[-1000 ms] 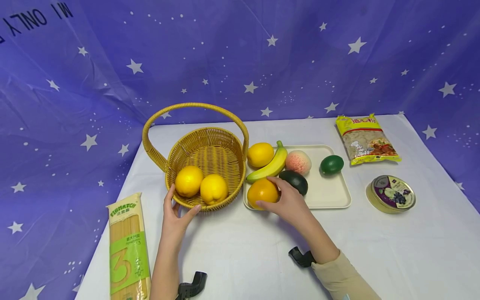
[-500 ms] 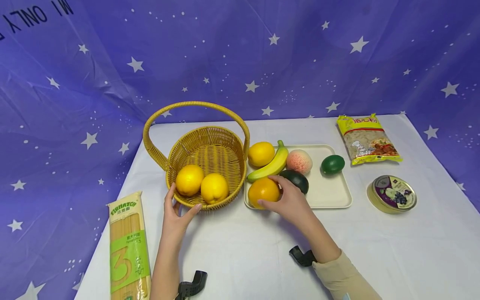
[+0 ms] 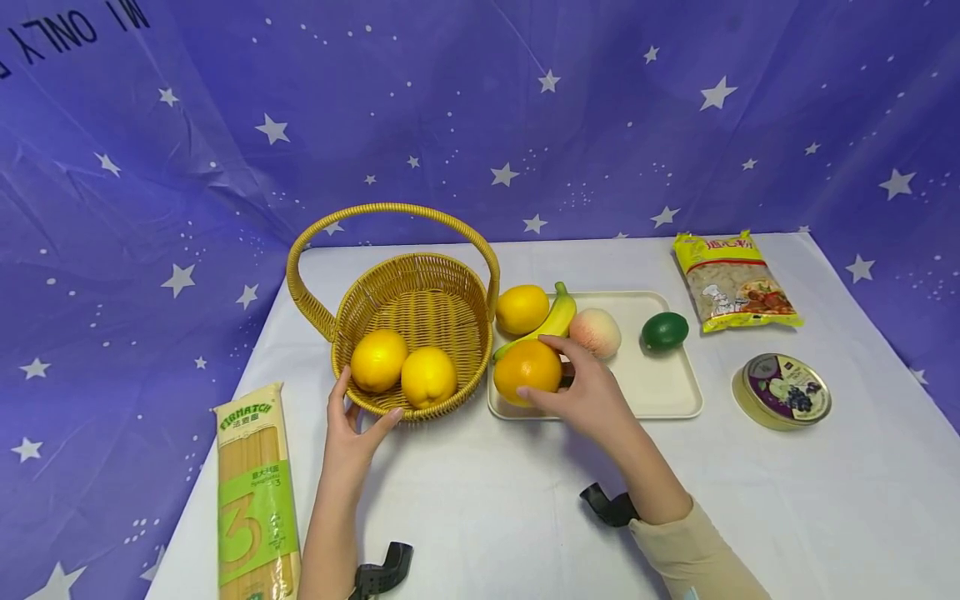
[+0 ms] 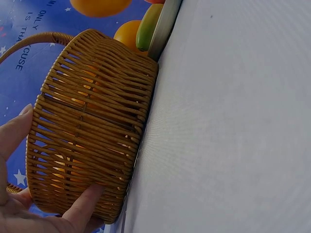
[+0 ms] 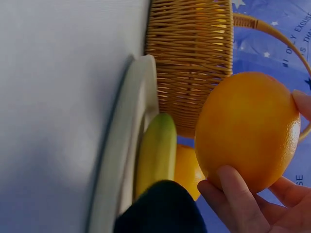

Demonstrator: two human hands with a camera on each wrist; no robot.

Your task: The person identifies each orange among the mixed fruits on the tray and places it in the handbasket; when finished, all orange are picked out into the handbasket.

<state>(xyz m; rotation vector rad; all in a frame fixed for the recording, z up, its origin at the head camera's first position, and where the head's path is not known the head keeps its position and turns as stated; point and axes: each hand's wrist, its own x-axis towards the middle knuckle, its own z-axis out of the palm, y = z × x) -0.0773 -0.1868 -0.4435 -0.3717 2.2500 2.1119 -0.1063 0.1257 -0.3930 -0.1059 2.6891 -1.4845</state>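
Note:
My right hand (image 3: 588, 392) grips an orange (image 3: 527, 372) between thumb and fingers. In the right wrist view the orange (image 5: 250, 131) hangs above the tray's level, apart from it. My left hand (image 3: 356, 429) holds the near wall of a wicker basket (image 3: 420, 275); in the left wrist view the thumb touches the rim and a finger (image 4: 87, 204) lies on the woven side. Two yellow-orange fruits (image 3: 378, 361) lie in the basket. Beside it, a cream tray (image 3: 652, 396) bears a banana (image 3: 558, 317), a yellow fruit (image 3: 522, 308), a peach (image 3: 596, 333) and a dark green fruit (image 5: 163, 211), mostly hidden in the head view.
A small green fruit (image 3: 664, 332) lies at the tray's right end. Further right are a yellow pasta bag (image 3: 738, 283) and a round tin (image 3: 783, 390). A spaghetti packet (image 3: 258, 500) lies left of my left arm. Basket handle (image 3: 393, 208) arches high.
My right hand has raised the orange off the tray. The peach has shifted slightly, and the dark green fruit is now mostly covered by the hand. The left hand stays on the basket.

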